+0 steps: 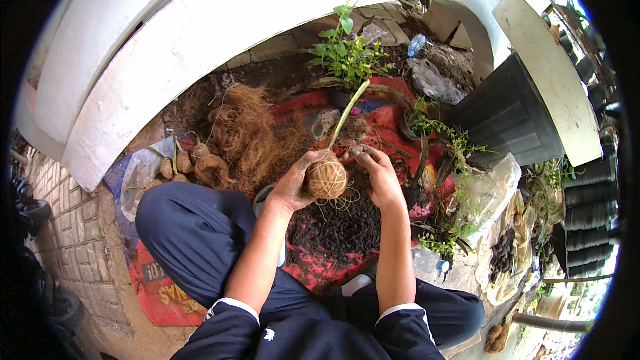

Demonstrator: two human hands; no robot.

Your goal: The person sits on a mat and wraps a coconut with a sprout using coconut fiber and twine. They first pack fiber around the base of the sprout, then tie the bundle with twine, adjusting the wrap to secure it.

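Hands: 2, left hand [291,185] and right hand [378,173] fingers clamped on 1 twine-wrapped plant ball [327,179].

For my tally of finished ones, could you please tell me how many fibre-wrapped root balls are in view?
5 that I can make out: one ball in hand, held between the left hand and right hand, and four finished balls clustered on the ground at left. More may be hidden under the loose fibre pile.

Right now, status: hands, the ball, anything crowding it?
Left hand and right hand both cup the twine-wrapped root ball. Green stem rises from it. Loose soil beneath, coconut fibre pile left.
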